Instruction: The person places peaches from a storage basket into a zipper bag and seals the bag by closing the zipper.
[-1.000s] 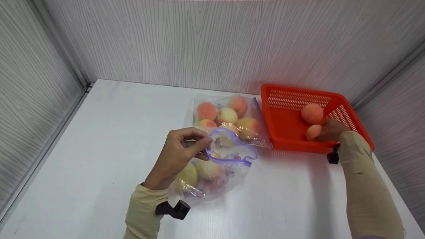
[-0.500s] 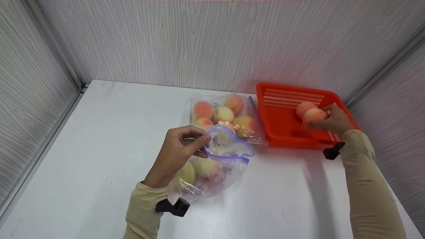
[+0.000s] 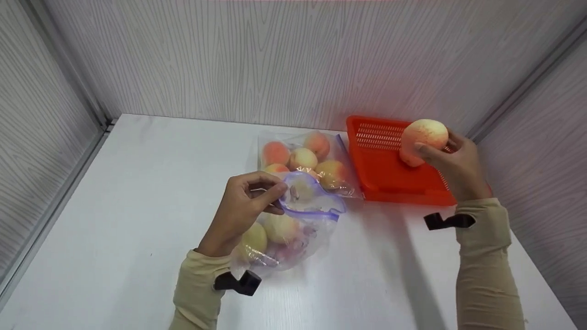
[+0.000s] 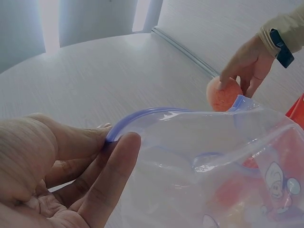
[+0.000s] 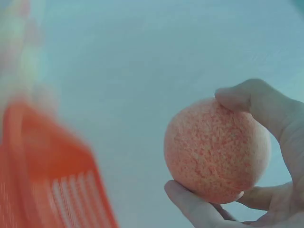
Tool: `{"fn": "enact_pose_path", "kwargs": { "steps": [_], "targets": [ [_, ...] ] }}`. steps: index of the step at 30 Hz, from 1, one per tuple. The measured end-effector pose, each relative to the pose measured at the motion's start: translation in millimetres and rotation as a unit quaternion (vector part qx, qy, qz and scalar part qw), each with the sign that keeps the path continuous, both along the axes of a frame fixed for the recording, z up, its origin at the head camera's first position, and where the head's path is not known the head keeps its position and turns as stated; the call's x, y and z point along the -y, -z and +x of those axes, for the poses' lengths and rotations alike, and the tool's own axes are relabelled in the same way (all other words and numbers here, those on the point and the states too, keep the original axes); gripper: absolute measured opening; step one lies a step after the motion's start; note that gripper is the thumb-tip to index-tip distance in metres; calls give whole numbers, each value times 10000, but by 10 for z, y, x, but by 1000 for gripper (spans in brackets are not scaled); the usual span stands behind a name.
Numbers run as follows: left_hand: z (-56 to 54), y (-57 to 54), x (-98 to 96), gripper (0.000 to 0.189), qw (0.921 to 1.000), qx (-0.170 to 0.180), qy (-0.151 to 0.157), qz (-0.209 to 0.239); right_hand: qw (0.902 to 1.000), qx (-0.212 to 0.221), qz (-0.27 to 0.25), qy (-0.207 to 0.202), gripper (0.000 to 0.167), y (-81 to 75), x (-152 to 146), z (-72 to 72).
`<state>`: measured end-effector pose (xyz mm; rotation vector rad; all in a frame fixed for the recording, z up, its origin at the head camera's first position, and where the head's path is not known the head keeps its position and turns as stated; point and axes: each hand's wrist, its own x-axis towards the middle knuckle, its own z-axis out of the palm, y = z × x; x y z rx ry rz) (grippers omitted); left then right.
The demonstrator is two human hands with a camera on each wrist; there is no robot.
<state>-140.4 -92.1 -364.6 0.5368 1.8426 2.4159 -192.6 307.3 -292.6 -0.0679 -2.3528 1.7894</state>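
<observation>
In the head view my left hand (image 3: 245,204) pinches the purple-edged rim of a clear zip bag (image 3: 316,233). The bag's mouth gapes, and a few pale yellow-green peaches (image 3: 280,228) show through its lower part. The left wrist view has the rim between thumb and fingers (image 4: 118,166), with a cartoon print on the plastic. My right hand (image 3: 461,162) grips a pink-and-cream peach (image 3: 425,134) above the red basket (image 3: 385,195). From the right wrist, thumb and fingers are seen around this peach (image 5: 216,149). Another peach (image 3: 409,158) lies in the basket, partly hidden behind the held one.
Behind the held bag, a second clear zip bag (image 3: 348,183) with several peaches lies flat on the white table (image 3: 151,183), just left of the basket. Pale wood-grain panels (image 3: 229,59) enclose the table at the back and sides.
My right hand has lifted a peach up out of the red basket, turning it on the way. The left hand keeps its pinch on the bag rim. The head view has shifted slightly.
</observation>
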Motion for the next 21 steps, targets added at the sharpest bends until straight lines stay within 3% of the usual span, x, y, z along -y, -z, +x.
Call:
{"fn": "enact_pose_path", "kwargs": {
  "steps": [6, 12, 18, 21],
  "targets": [
    [-2, -3, -1, 15, 10000, -24, -51, -3, 9921, -787, -890, -401, 59, 38, 441, 199],
    [29, -21, -12, 16, 10000, -52, 9, 5, 9868, -1081, -1144, -372, 60, 141, 742, 409],
    [60, -34, 9, 15, 9999, -80, 66, 45, 9720, -1425, -1746, -672, 56, 238, 962, 541],
    [79, -30, 30, 14, 9999, -81, 81, 72, 9699, -1442, -1839, -684, 57, 285, 1039, 598]
  ]
}}
